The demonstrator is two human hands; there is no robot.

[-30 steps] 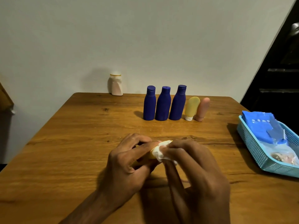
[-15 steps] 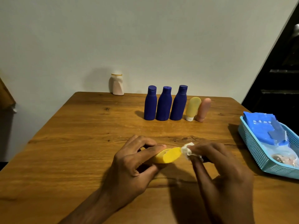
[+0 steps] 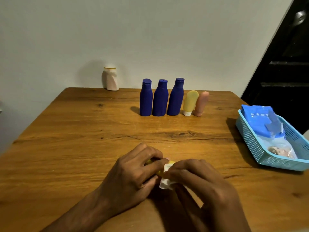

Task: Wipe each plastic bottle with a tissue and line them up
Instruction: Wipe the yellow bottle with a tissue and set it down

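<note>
My left hand [image 3: 133,174] grips a small yellow bottle [image 3: 159,171], of which only slivers show between my fingers. Pressed against that bottle is a white tissue [image 3: 165,180], pinched in my right hand [image 3: 202,183]. Both hands meet over the near middle of the wooden table [image 3: 83,139]. Farther back stand three dark blue bottles [image 3: 160,97] in a row, with a pale yellow tube [image 3: 189,102] and a pink tube [image 3: 201,103] leaning at their right end. A white bottle [image 3: 110,78] stands alone at the far edge by the wall.
A light blue plastic basket [image 3: 254,148] sits at the table's right edge, holding a blue tissue pack [image 3: 260,121] and a clear wrapper. A dark doorway or furniture is beyond it on the right. A pale wall runs behind the table.
My right hand has slid the tissue back leftward over the yellow bottle, covering the part that was exposed half a second ago. My left hand has stayed in place.
</note>
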